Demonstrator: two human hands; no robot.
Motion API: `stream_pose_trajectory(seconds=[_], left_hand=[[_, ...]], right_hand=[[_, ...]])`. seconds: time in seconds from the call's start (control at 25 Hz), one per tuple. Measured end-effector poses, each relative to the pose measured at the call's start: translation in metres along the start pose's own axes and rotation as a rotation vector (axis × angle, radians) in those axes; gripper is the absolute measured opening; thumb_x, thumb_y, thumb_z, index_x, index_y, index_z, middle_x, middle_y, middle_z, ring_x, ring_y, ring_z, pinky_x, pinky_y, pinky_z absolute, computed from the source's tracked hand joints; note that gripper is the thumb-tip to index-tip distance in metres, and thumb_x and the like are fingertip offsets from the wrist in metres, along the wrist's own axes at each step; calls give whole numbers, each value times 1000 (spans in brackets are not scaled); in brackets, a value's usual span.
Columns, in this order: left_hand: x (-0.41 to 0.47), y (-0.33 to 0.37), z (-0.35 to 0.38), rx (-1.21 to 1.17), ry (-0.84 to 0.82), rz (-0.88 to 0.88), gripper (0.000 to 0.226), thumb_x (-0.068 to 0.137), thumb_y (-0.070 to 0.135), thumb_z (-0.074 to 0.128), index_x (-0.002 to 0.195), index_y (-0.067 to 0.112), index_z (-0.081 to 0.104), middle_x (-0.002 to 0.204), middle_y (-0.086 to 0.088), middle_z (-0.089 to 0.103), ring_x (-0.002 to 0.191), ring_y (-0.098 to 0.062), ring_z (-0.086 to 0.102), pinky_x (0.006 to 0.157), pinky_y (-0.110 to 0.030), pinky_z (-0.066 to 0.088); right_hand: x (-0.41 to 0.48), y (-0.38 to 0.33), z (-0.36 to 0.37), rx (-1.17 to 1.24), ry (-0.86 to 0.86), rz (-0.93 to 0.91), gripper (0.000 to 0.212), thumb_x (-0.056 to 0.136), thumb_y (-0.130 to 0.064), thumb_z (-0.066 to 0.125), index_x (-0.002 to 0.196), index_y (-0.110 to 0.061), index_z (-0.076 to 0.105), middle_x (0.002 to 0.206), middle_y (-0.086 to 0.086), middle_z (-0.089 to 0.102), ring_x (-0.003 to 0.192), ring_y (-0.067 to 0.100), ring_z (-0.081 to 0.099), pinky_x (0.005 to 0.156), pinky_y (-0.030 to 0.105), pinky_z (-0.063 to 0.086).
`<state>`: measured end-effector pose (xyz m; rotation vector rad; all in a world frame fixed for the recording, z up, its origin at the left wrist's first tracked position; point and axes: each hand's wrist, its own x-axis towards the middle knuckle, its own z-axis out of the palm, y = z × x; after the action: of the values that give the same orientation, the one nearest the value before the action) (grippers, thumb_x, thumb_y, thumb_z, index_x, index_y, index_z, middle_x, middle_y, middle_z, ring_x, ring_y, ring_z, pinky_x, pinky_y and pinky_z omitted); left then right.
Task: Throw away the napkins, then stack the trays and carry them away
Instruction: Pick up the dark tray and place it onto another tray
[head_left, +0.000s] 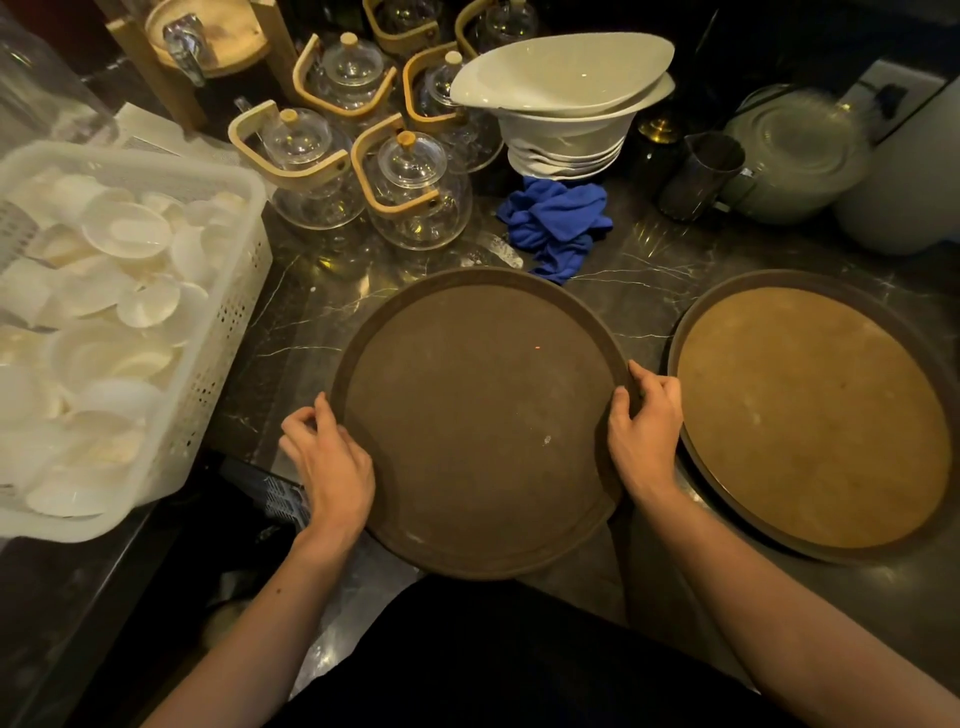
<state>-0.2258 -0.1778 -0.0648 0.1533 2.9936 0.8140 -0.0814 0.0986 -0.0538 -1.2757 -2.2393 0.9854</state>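
I have both hands, left hand (332, 462) and right hand (644, 431), gripping the dark tray (478, 415) beside the tan tray (810, 415) on the counter (649, 260).

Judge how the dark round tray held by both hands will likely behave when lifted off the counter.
The dark round tray looks rigid, so it should lift flat without sagging. It is bare, so probably light. Its near edge overhangs the counter, and the left hand and right hand grip opposite rims, so tipping seems unlikely.
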Motion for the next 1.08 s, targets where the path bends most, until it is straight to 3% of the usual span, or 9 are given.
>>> stream_pose_trajectory(seconds=[0.4,0.72,0.92,1.08], left_hand=[[5,-3,-9,-63,-101,-26,50,96,0,42,145,-3,36,131,-27,35,120,-43,32,102,-42,30],[-1,-5,-13,-11,-121,52,51,99,9,43,147,-4,29,133,-25,35,119,-41,33,96,-45,36],[-8,-5,-15,-92,-125,21,55,99,9,44,149,-1,25,135,-24,33,121,-39,32,102,-42,32],[-14,0,-21,-30,-79,119,57,93,9,52,146,2,32,139,-25,32,119,-42,35,101,-49,31]], right_hand=[[0,-2,-3,-51,-69,15,46,95,-9,48,141,-11,45,110,3,43,113,25,47,102,31,35],[-23,0,-5,-308,-194,-59,61,98,-13,42,153,-9,14,130,19,36,116,34,41,91,46,44],[-37,2,-5,-283,-153,-60,60,97,-11,43,151,-5,18,134,18,35,121,34,39,98,46,41],[-43,1,-10,-224,-140,-47,57,96,-13,45,149,-10,24,137,12,31,126,30,36,102,41,39]])
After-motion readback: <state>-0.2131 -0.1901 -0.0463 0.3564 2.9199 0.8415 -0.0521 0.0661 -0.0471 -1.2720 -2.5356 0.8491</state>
